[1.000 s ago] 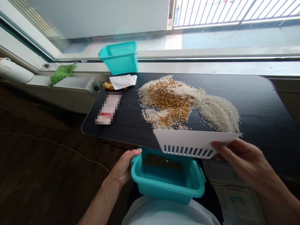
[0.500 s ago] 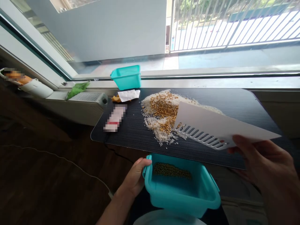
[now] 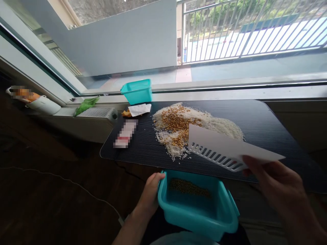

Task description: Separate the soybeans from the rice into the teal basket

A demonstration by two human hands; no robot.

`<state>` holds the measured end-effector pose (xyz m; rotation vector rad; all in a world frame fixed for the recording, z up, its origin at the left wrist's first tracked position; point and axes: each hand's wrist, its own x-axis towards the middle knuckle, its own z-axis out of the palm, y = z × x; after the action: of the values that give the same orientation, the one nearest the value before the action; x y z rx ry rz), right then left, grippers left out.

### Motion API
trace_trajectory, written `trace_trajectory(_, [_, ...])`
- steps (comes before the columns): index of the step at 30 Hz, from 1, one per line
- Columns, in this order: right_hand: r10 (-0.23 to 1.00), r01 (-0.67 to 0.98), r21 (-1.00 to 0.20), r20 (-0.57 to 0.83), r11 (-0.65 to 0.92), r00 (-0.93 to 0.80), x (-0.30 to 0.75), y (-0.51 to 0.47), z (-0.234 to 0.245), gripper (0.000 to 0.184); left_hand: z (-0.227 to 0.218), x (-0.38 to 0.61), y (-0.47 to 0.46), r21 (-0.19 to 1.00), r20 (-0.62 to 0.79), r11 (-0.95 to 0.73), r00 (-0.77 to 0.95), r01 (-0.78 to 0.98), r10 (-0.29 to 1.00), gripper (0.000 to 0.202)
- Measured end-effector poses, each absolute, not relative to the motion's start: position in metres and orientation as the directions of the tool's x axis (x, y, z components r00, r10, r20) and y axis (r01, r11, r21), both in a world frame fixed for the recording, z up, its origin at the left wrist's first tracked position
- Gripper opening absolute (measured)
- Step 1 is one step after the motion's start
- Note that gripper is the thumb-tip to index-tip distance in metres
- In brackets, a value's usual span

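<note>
Golden beans [image 3: 173, 118] are being set off by white grains [image 3: 227, 127] at the dial's centre against a black, fine-streaked tabletop [image 3: 258, 115]. At four o'clock, a white sheet [image 3: 219, 141] is being patterned by slots; turquoise is being shown by a tub [image 3: 189, 217] at five o'clock and a bin [image 3: 140, 95] at eleven, bright green by a cloth [image 3: 87, 104] at nine.

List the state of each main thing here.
Left hand: gripping near bin, left end
Right hand: closed on slotted panel
Slotted panel: tilted
Near bin: lidless, green beans inside
Far bin: upright, lidless
Rice: loose on table
Yellow beans: loose, among rice
Green cloth: crumpled, on radiator
</note>
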<state>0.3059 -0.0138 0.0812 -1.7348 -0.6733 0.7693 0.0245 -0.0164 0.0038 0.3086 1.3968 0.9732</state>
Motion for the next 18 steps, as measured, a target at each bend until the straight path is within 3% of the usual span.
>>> trace_trajectory(6, [0.898,0.038,-0.972,-0.2,-0.233,0.393,0.286,-0.004,0.063,0.044,0.003,0.042,-0.012,0.708,-0.681,0.611,-0.112,-0.354,0.724,0.043])
trace_trajectory(10, [0.94,0.054,-0.965,-0.236,-0.256,0.245,0.276,0.004,0.057,0.049,0.007,0.051,-0.016,0.709,-0.64,0.596,0.01,-0.377,0.768,0.046])
trace_trajectory(13, [0.94,0.06,-0.963,-0.241,-0.262,0.241,0.27,0.011,0.06,0.059,0.006,0.045,-0.018,0.707,-0.654,0.623,0.024,-0.333,0.756,0.042])
trace_trajectory(18, [0.908,0.006,-0.967,-0.237,-0.255,0.347,0.267,0.021,0.064,0.059,0.003,0.024,-0.017,0.768,-0.638,0.635,-0.025,-0.079,0.769,0.038])
